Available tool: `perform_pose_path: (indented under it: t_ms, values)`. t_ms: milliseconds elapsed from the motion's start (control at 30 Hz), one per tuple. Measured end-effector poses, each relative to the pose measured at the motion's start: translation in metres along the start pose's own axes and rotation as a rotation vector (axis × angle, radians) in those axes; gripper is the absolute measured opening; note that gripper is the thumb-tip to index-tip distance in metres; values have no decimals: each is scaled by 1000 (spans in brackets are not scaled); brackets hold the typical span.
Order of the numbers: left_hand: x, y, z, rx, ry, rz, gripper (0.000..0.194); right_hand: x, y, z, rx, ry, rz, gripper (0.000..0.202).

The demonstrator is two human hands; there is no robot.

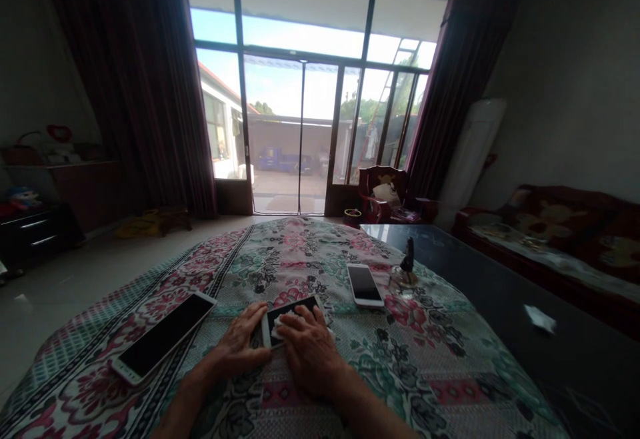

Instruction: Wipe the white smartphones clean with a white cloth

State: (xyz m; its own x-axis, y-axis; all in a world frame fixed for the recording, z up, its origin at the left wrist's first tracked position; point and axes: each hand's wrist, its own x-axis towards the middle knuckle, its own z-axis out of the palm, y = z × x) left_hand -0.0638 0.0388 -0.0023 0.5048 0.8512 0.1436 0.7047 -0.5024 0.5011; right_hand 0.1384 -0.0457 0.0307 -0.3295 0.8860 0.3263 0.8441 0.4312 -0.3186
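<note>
A white smartphone with a dark screen lies on the patterned tablecloth between my hands. My left hand holds it by its left end, fingers at the far corner and thumb at the near one. Over the screen, my right hand presses a crumpled white tissue under its fingers; part of the tissue is hidden. To the left lies a larger white smartphone, set at a slant. Beyond my right hand is another white smartphone, screen up.
A small clear bottle with a black spray top stands at the right on the tablecloth. Beside it, a dark glossy table carries a white scrap. A wooden armchair and sofa stand farther off, near glass doors.
</note>
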Motion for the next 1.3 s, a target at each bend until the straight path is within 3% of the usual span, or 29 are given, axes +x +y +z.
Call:
perform_pose_path:
  t_ms: [233, 567, 833, 1100, 1200, 1300]
  values:
    - [-3, 9, -12, -23, -56, -27, 79, 4, 38, -3, -99, 118, 273, 36]
    - [-3, 5, -8, -27, -44, -26, 79, -6, -15, 3, 21, -28, -27, 34]
    - [-5, 7, -11, -31, -67, -34, 79, -3, 26, -4, -40, 81, 231, 36]
    - [-3, 2, -8, -30, -84, -38, 83, -10, -19, 1, 41, -44, -24, 35]
    - [-2, 3, -8, -36, -97, -49, 85, -7, -13, -2, 19, -46, 4, 33]
    - [-1, 6, -10, -44, -127, -69, 86, -3, 11, -7, -46, -6, 152, 35]
